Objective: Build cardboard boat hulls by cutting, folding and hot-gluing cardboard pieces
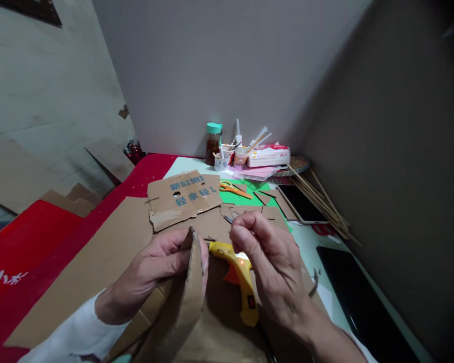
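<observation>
Reading "轻拿轻" in blue, printed cardboard flap beyond both hands.

blue chars "轻拿轻" on cardboard flap; white script on red sheet, unreadable

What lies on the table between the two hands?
In the head view, a yellow glue gun lies between the left hand and the right hand.

The left hand pinches a curved cardboard strip upright; the right hand hovers just right of it, above a yellow glue gun on the bench.
</observation>
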